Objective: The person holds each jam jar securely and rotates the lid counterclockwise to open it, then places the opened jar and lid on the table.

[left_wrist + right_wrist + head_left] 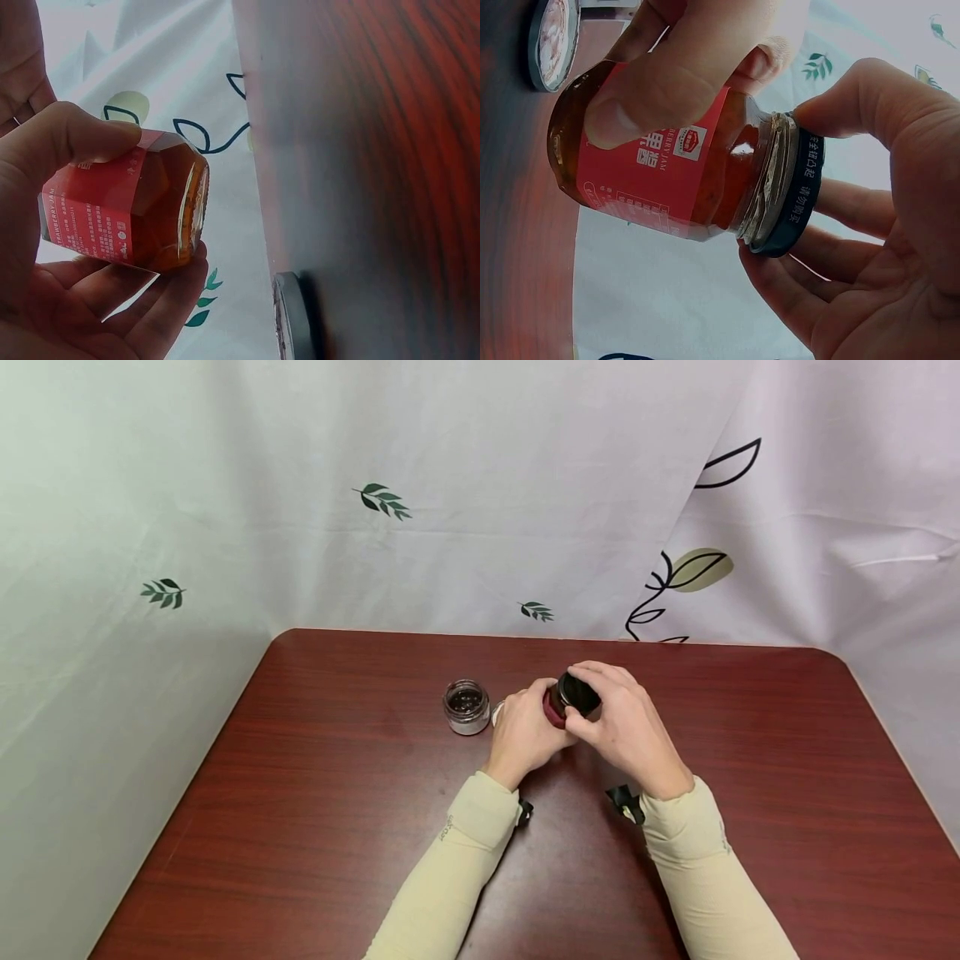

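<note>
My left hand [525, 731] holds a strawberry jam jar [720, 169] with a red label, thumb on one side and fingers round the other. The jar is tipped well over above the table, its base toward the left. With thumb and fingers, my right hand [626, 727] grips the black lid [799, 199] at the jar's mouth; glass threads show beside the lid's edge. Standing left of my left hand is an open glass jar [467, 718] with dark contents. A loose lid [555, 45] lies on the table, pale inside facing up, partly hidden by the left hand in the head view.
The reddish-brown wooden table [315, 777] has rounded far corners. Behind it hangs a white curtain [450, 568] with leaf prints. Pale sleeves [442, 877] cover both forearms, and dark straps [626, 803] show near the wrists.
</note>
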`<state>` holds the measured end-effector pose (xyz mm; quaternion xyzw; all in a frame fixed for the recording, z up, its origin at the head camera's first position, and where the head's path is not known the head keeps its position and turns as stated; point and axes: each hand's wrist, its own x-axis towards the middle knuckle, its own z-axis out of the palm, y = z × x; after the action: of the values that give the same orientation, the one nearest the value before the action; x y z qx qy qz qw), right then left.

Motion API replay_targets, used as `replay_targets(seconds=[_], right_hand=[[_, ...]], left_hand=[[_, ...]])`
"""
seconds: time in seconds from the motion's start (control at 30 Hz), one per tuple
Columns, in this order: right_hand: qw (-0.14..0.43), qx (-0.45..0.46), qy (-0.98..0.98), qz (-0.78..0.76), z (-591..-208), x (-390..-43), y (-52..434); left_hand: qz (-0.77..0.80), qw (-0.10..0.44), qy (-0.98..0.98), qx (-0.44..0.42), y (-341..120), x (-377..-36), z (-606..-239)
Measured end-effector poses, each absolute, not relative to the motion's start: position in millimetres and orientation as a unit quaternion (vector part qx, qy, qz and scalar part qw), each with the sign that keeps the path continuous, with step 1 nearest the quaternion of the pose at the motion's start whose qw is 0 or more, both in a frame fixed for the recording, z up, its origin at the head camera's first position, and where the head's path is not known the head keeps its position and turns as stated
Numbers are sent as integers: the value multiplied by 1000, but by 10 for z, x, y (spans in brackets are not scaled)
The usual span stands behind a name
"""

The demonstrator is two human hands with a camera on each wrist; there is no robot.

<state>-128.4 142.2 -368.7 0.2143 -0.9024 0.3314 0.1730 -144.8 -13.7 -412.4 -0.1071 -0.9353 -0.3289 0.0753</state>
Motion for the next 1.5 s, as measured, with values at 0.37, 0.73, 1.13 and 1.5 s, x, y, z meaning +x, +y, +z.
replay_targets(seconds=[0.37, 0.73, 1.13, 1.5], right_hand=[[172, 218, -900, 337, -3691, -1282, 1417], [167, 217, -899, 341, -3678, -1279, 1416], [165, 221, -897, 345, -3676, -1281, 1418], [171, 216, -894, 354, -3688, -1283, 1411]], left_hand=[[-331, 79, -933, -112, -136, -1447, -4137], [-335, 83, -931, -117, -135, -1448, -4136], [-352, 76, -924, -125, -132, -1453, -4140], [-358, 73, -922, -130, -132, -1456, -4161]])
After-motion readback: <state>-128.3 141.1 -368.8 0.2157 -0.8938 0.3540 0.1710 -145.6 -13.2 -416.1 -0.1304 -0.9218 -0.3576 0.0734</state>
